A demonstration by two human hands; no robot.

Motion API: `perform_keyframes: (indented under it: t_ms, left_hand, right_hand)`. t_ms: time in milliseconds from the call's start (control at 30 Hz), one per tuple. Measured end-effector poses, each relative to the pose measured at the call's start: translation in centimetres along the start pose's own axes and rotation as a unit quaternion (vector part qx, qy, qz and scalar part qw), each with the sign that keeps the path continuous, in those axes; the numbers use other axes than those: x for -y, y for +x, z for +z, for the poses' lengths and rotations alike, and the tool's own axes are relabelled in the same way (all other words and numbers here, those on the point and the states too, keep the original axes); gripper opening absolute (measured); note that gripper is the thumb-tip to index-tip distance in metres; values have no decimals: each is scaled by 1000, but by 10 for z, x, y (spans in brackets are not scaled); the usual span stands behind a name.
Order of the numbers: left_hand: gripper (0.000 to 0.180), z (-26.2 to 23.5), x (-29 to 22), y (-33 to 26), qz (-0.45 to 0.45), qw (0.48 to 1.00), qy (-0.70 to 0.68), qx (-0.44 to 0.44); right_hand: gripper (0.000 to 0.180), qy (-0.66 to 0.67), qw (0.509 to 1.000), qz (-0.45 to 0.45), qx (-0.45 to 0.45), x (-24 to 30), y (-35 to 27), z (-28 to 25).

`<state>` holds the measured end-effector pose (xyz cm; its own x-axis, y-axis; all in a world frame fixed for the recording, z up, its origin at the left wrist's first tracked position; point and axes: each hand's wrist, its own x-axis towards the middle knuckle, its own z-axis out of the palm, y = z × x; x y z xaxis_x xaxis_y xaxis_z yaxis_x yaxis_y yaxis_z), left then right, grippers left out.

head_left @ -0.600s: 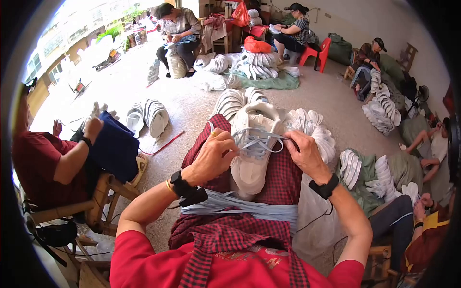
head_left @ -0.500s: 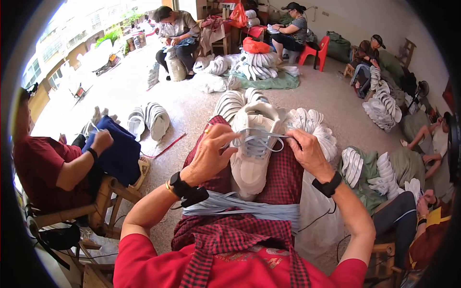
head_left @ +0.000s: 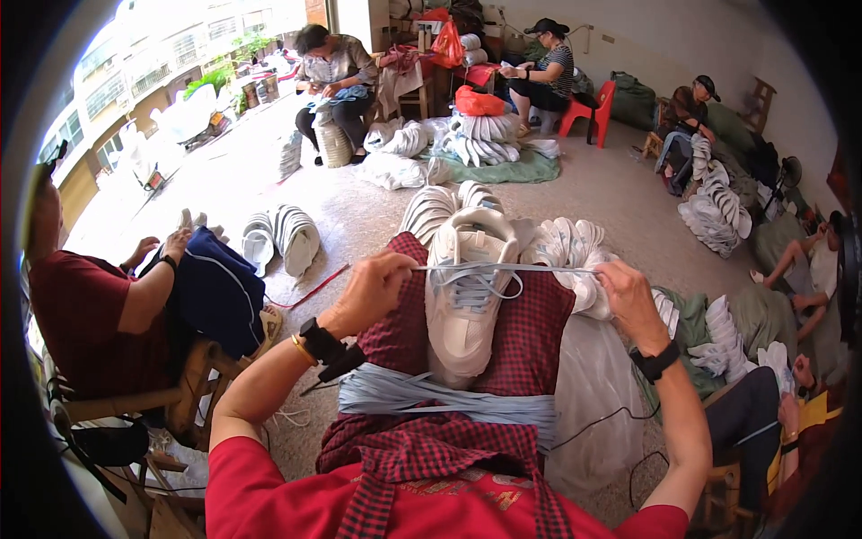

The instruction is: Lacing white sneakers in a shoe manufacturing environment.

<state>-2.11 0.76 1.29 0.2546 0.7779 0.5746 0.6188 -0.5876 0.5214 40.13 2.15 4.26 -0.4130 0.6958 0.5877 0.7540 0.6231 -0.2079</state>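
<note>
A pale cream sneaker (head_left: 460, 340) rests between my knees on a red-and-black checked apron (head_left: 534, 328), its toe toward me. A light blue shoelace (head_left: 549, 268) is threaded through its eyelets, with a small loop hanging at the right of the tongue. My left hand (head_left: 375, 286) pinches one lace end just left of the shoe. Out to the right, my right hand (head_left: 631, 301) pinches the other end, and the lace runs taut and nearly level between the two. A bundle of loose light blue laces (head_left: 449, 402) lies across my lap.
Rows of stacked shoe uppers (head_left: 567, 247) stand beyond my knees, with more at left (head_left: 292, 238). A seated person in dark red (head_left: 94, 314) works at my left; others sit farther back. A clear plastic bag (head_left: 593, 404) hangs by my right knee near a black cable (head_left: 597, 422).
Both hands have moved apart, the right one farther out to the right. The lace between them is now stretched straight across the shoe, and the loops over the tongue have shrunk.
</note>
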Motion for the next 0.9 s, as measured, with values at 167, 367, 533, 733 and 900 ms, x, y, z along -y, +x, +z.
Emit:
perform_keyframes:
  t_ms: [167, 367, 533, 733, 900]
  left_hand:
    - [22, -39, 15, 4, 86, 976, 193, -57]
    - [25, -82, 49, -14, 105, 942, 286, -142]
    - [21, -87, 43, -15, 101, 916, 325, -215]
    - [21, -46, 15, 11, 20, 948, 157, -275]
    - [20, -11, -33, 32, -9, 984, -23, -177]
  right_hand:
    - [12, -69, 996, 56, -3, -28, -15, -11]
    - [17, -83, 973, 38, -213, 6, -10, -24]
    - [14, 201, 951, 90, -219, 55, 0, 14]
    - [12, 411, 895, 154, -80, 78, 39, 55]
    - [11, 345, 929, 116, -63, 78, 54, 68]
